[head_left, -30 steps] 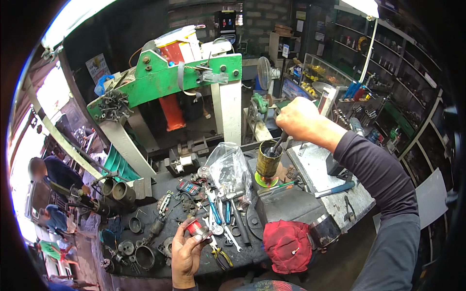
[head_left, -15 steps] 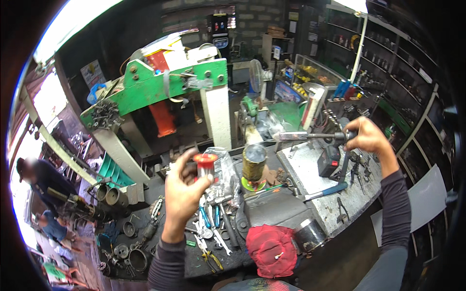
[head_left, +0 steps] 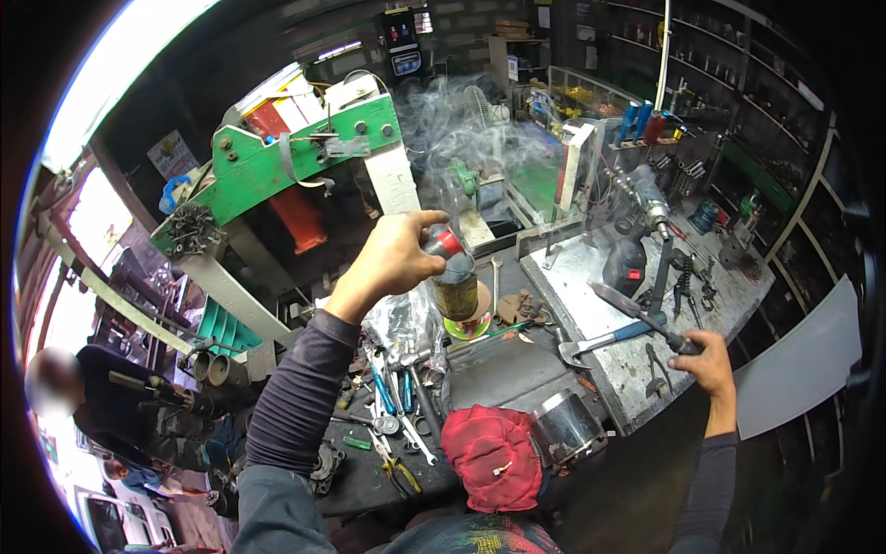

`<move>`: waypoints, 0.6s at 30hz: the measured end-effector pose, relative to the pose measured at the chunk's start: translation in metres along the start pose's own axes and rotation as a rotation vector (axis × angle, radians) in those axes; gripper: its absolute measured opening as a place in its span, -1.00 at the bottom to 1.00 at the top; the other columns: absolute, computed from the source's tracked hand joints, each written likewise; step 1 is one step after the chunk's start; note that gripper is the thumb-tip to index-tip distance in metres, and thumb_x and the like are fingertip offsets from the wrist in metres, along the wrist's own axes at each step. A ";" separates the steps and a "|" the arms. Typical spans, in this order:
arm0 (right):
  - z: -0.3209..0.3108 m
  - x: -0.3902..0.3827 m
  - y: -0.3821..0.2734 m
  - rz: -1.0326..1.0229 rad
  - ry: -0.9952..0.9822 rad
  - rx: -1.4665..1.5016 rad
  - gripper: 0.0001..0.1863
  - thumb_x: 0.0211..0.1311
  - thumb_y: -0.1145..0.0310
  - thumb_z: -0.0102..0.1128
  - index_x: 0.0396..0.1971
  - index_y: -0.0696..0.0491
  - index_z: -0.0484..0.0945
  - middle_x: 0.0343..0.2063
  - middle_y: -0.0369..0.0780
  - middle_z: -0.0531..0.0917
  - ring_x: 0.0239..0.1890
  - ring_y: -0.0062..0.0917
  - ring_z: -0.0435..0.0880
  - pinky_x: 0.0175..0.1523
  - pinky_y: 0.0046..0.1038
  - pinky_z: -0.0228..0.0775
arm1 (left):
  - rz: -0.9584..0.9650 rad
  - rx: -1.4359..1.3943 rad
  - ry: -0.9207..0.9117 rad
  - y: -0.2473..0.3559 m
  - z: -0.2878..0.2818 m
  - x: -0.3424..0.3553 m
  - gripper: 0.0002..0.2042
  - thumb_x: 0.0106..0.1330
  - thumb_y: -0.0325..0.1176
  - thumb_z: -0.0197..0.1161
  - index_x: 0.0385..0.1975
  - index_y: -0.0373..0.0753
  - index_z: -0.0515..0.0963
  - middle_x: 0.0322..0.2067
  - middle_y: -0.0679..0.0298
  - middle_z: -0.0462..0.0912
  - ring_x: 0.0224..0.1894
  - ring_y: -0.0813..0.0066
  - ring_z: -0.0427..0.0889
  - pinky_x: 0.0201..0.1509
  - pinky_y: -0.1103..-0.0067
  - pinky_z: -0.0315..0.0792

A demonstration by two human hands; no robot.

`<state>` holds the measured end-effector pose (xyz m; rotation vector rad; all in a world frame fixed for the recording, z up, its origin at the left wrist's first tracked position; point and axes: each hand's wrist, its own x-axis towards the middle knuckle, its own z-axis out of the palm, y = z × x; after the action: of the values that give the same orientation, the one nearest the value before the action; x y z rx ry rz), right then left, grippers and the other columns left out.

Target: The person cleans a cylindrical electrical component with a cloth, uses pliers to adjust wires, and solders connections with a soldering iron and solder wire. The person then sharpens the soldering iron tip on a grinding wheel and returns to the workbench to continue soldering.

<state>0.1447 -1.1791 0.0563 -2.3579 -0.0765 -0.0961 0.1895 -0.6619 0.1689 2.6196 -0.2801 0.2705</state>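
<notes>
My left hand (head_left: pixel 392 261) is closed around a small cylinder with a red rim (head_left: pixel 448 244), held tilted over the mouth of a grimy, upright can (head_left: pixel 457 300). The fingers partly cover the cylinder, and whether it touches the can is unclear. Beneath the can sits a bright green round base (head_left: pixel 468 325). Pale smoke (head_left: pixel 452 129) drifts above and behind it. At the right, my right hand (head_left: pixel 709 365) grips the dark handle of a long tool with a flat metal blade (head_left: pixel 623 302), its tip pointing up and left above the metal-topped bench.
A hammer (head_left: pixel 614 337), a cordless drill (head_left: pixel 651 203) and pliers (head_left: pixel 658 372) lie on the right bench (head_left: pixel 577 286). Wrenches (head_left: pixel 411 434) and yellow-handled pliers (head_left: pixel 401 475) clutter the dark bench. A red cap (head_left: pixel 494 457) is near me. A green-beamed frame (head_left: pixel 295 152) stands behind; a person (head_left: pixel 120 397) is far left.
My left hand has moved right and up with the red-rimmed cylinder, to over the can. My right hand has come down with the flat-bladed tool. Smoke now spreads widely behind the can.
</notes>
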 end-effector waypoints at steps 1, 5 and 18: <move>0.001 -0.005 0.006 -0.015 -0.007 0.073 -0.55 -0.31 0.44 0.62 -0.30 0.29 0.73 -0.50 -0.28 0.68 -0.39 -0.59 0.61 -0.21 -0.48 0.42 | -0.003 -0.001 -0.011 0.001 0.000 0.001 -0.37 0.00 -0.42 0.40 0.21 -0.32 0.58 -0.20 -0.13 0.77 -0.17 0.21 0.80 0.04 0.41 0.63; 0.004 -0.017 0.025 -0.019 0.009 0.191 -0.63 -0.27 0.50 0.59 -0.34 0.26 0.73 -0.52 -0.35 0.64 -0.46 -0.70 0.55 -0.31 -0.56 0.37 | -0.043 0.028 0.004 0.004 -0.009 0.005 -0.37 -0.02 -0.44 0.40 0.21 -0.28 0.60 -0.28 -0.07 0.77 -0.31 0.35 0.75 -0.07 0.43 0.61; 0.023 -0.026 0.040 0.066 0.021 0.343 -0.71 -0.17 0.56 0.53 -0.33 0.23 0.72 -0.55 -0.46 0.56 -0.51 -0.82 0.44 -0.41 -0.66 0.21 | -0.024 0.012 0.027 0.002 -0.015 -0.004 -0.38 -0.04 -0.43 0.39 0.17 -0.33 0.61 -0.21 -0.07 0.77 -0.20 0.25 0.75 0.02 0.41 0.60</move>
<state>0.1236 -1.1924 0.0095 -2.0145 -0.0039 -0.0695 0.1827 -0.6559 0.1813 2.6270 -0.2385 0.2998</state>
